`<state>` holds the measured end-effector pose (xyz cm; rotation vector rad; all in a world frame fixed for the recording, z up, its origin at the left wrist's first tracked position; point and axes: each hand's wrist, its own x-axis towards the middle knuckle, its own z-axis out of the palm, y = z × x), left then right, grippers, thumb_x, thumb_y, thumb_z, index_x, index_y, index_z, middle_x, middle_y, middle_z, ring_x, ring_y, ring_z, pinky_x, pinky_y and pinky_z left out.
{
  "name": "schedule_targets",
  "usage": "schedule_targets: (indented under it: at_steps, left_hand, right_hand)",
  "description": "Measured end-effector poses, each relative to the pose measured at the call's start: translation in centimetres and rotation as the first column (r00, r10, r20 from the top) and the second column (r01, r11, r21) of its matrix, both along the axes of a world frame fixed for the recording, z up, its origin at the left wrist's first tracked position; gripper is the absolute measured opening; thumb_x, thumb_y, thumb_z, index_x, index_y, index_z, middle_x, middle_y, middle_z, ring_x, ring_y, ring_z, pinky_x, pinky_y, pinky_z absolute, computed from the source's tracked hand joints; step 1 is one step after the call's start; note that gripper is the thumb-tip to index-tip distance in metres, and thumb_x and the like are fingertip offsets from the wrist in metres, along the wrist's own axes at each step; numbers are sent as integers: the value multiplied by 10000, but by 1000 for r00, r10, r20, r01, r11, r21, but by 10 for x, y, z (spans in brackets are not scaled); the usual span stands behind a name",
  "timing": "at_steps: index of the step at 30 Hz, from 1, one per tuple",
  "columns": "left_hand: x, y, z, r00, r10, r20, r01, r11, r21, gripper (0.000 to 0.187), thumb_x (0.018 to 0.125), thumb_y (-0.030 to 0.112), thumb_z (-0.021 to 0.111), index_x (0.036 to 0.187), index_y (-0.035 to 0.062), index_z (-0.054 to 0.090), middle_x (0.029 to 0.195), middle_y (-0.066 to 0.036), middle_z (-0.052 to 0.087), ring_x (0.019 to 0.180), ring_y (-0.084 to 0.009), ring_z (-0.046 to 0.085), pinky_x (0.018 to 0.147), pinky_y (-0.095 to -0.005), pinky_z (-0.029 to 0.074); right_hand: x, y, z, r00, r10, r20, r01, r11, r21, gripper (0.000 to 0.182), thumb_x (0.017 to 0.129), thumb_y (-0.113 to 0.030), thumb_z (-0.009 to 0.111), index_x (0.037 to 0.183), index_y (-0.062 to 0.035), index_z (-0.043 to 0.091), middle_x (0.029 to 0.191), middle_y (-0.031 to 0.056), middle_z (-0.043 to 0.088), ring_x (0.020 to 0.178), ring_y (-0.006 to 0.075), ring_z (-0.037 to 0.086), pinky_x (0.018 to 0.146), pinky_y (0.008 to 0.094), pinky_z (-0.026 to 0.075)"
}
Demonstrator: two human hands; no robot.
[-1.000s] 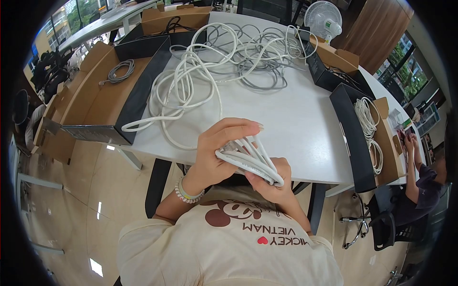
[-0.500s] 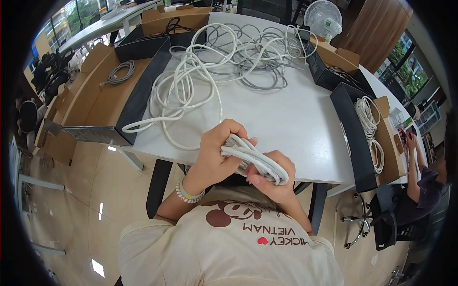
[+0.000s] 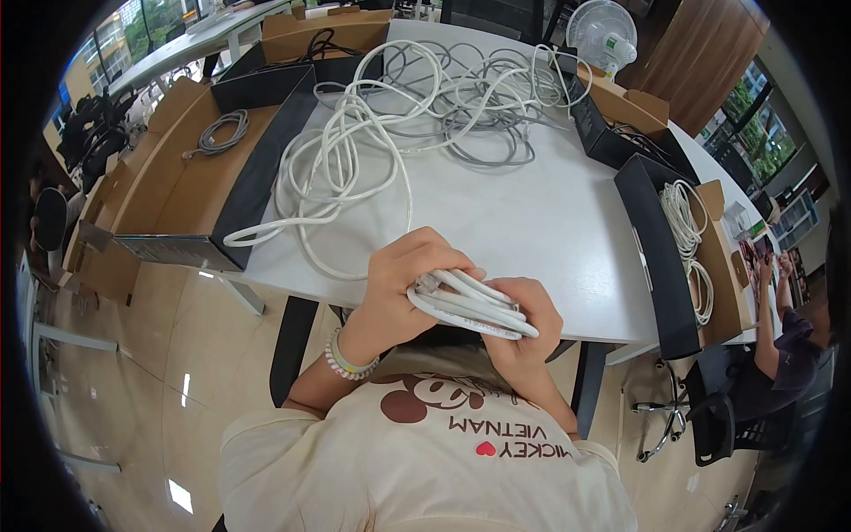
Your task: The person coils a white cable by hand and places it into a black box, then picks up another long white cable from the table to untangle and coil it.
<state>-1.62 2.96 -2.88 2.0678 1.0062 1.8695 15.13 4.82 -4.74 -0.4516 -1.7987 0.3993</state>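
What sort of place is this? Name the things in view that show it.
Probably an office or workroom: a white table strewn with loose cables, cardboard boxes around it, a swivel chair, large windows and a desk fan.

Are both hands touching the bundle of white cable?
Touching. The head view shows the left hand and right hand both wrapped around the white cable bundle.

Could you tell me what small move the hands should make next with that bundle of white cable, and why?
Probably draw in another loop of slack: the left hand and right hand clamp the coiled white cable bundle, yet its strand trails up to the white tangle on the table.
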Motion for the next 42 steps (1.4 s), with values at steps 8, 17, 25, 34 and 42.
schedule_targets:
  at_steps: [8, 17, 25, 34, 42]
  left_hand:
    - [-5, -2, 2, 986, -164, 42, 169, 972, -163, 159, 655, 21, 627, 813, 10, 612, 739, -82, 620, 626, -169, 595, 554, -250, 441]
    - [1, 1, -4, 993, -30, 112, 45, 990, -137, 152, 672, 5, 591, 823, 13, 597, 717, -80, 596, 615, -188, 584, 564, -268, 439]
    - [1, 1, -5, 992, -73, 101, 86, 987, -137, 240, 731, 192, 647, 860, 1, 578, 785, -98, 611, 695, -164, 596, 638, -264, 457]
    - [2, 1, -5, 992, -75, 99, 85, 990, -108, 192, 690, 80, 632, 867, 21, 586, 784, -86, 620, 684, -187, 600, 623, -273, 461]
    - [1, 2, -6, 992, -78, 97, 90, 987, -129, 213, 729, 141, 655, 879, 4, 590, 792, -96, 613, 702, -168, 595, 642, -265, 459]
  right_hand:
    - [-6, 3, -2, 988, 140, -60, -146, 983, -108, 170, 769, -88, 634, 899, 2, 571, 787, 123, 612, 647, 220, 600, 573, 278, 460]
    - [0, 7, -2, 998, -10, 67, 26, 971, -239, 218, 790, -67, 655, 954, 18, 540, 770, 77, 625, 636, 77, 541, 567, 207, 419]
    - [1, 2, -4, 998, -48, 47, 57, 977, -208, 212, 741, -62, 684, 873, -9, 527, 668, 88, 590, 546, 144, 545, 516, 239, 429]
    - [2, 4, -8, 999, -32, 37, 39, 972, -232, 208, 736, -62, 688, 818, -21, 502, 627, 79, 565, 504, 136, 515, 478, 236, 398]
    - [2, 3, -7, 998, -44, 38, 50, 977, -207, 203, 732, -59, 688, 817, -22, 507, 627, 79, 570, 502, 130, 523, 474, 234, 402]
